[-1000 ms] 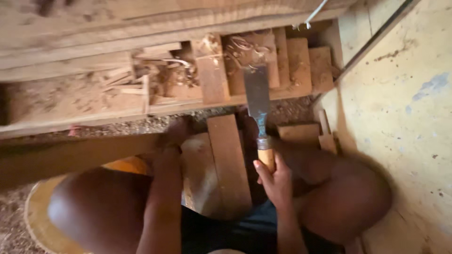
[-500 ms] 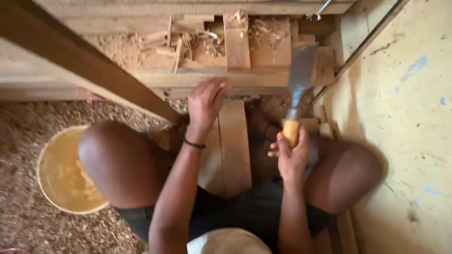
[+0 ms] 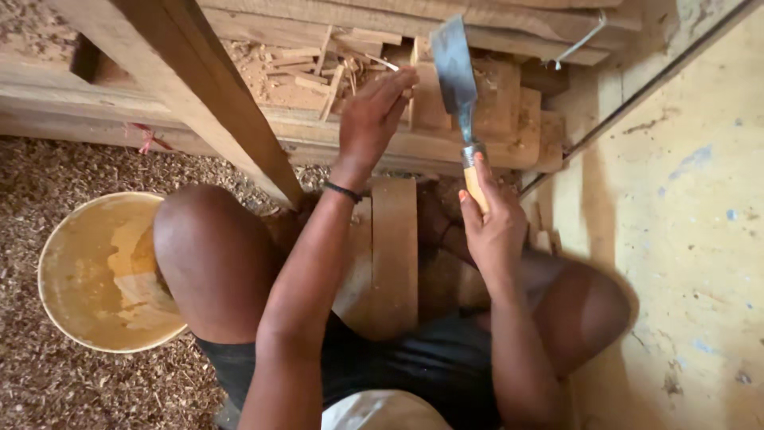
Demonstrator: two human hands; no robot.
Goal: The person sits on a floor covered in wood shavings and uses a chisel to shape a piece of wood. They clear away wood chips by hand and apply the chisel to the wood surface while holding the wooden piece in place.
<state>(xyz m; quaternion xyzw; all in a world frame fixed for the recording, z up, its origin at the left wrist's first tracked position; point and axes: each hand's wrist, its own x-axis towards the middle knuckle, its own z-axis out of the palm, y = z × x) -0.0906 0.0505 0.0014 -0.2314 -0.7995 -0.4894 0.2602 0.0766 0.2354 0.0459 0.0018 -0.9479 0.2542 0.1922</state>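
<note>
My right hand (image 3: 492,224) grips the yellow handle of a broad steel chisel (image 3: 455,73), whose blade points up and away over the wood pieces. My left hand (image 3: 374,113) reaches forward with fingers extended and touches a small wooden block (image 3: 426,94) among the offcuts and scraps (image 3: 318,68) lying in a long wooden frame. A black band circles the left wrist. A flat wooden board (image 3: 394,255) lies between my bent knees, running away from me.
A thick timber beam (image 3: 199,76) slants across the upper left, over my left knee. A round yellow bucket (image 3: 91,275) stands at the left on a floor of wood shavings (image 3: 48,175). A yellowish wall (image 3: 692,239) rises on the right.
My left hand has moved up off the board to the wood pieces in the frame. The right hand has raised the chisel higher and leftward. The beam has swung up across the left.
</note>
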